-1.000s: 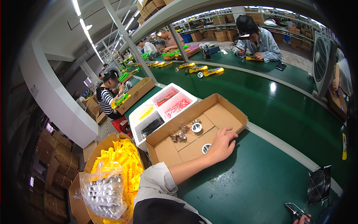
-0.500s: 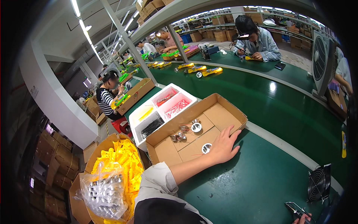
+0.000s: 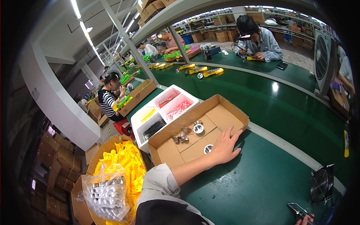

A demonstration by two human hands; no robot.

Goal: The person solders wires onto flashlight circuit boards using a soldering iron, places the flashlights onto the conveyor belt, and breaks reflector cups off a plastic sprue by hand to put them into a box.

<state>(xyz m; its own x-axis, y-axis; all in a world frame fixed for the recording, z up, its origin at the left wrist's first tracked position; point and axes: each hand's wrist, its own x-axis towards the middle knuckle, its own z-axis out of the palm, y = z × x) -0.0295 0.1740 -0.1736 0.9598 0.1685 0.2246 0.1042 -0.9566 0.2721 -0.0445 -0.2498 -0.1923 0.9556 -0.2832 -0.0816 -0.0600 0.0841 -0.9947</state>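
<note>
My left hand [image 3: 226,147] lies with its fingers spread over the near right rim of a shallow cardboard tray [image 3: 232,114]. It holds nothing that I can see. Just beside its wrist, inside the tray, is a round silver reflector with a white rim [image 3: 208,149]. A second reflector [image 3: 198,128] sits farther back, near small metal parts with thin wires [image 3: 181,138]. At the lower right edge, only the fingers of my right hand [image 3: 306,219] show, closed around a dark tool with a bent metal front [image 3: 297,210]; its kind is unclear.
A white foam box [image 3: 139,113] with sorted wires stands behind the tray. Left of the bench, a carton holds yellow plastic parts [image 3: 122,155] and a bag of silver parts [image 3: 107,195]. A small black fan [image 3: 321,183] stands at right. Beyond runs a green conveyor [image 3: 262,97]; people work nearby.
The view has shifted very slightly. My left hand stays on the tray's rim and my right hand stays at the lower right with the tool.
</note>
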